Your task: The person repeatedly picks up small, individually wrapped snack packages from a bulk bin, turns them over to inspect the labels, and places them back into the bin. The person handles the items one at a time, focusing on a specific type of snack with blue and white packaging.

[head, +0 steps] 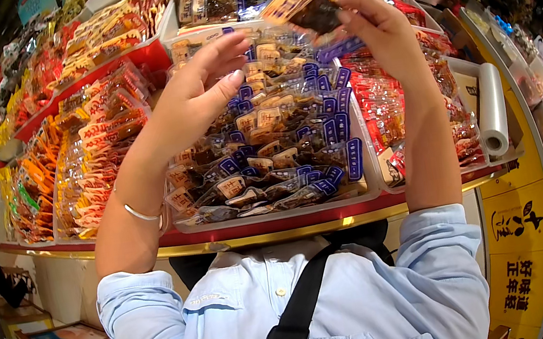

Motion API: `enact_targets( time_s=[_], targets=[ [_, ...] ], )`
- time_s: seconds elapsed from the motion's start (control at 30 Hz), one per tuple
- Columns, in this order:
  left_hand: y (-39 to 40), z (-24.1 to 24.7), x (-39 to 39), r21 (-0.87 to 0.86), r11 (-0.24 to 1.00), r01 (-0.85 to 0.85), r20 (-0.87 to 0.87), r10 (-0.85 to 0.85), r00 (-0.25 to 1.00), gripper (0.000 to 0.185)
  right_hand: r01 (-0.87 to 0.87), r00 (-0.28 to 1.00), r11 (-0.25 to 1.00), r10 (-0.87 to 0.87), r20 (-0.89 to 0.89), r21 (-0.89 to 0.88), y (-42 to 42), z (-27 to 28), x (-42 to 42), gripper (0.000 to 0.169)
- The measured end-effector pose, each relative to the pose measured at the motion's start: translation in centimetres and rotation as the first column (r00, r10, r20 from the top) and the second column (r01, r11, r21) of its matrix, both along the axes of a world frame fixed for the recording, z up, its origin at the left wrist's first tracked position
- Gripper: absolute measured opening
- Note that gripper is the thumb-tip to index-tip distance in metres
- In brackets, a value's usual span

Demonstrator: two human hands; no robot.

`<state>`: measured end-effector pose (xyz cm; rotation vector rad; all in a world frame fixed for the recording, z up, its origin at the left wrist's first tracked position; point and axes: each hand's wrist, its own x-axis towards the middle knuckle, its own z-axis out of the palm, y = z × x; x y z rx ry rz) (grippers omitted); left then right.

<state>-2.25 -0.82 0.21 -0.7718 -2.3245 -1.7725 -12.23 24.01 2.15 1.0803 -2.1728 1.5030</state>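
Observation:
My right hand grips a clear plastic snack packet with a cream and orange label and dark food inside, raised over the far right part of the middle bin. My left hand hovers over the left side of that bin, its fingers apart and holding nothing. Below both hands, a translucent plastic bin is filled with dark vacuum-sealed snack packets bearing cream and blue labels, laid in overlapping rows.
Bins of red-labelled packets and orange packets stand on the left. Red packets fill the bin on the right, beside a roll of clear plastic bags. A gold-edged counter rim runs before me.

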Motion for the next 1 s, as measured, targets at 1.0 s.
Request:
enact_targets(
  time_s=[1.0],
  targets=[
    [4.3, -1.6, -8.6, -0.779, 0.619, -0.1, -0.101, 0.033, 0.994, 0.055, 0.068, 0.995, 0.938, -0.09, 0.049, 0.339, 0.4, -5.5, -5.5, 0.018]
  ],
)
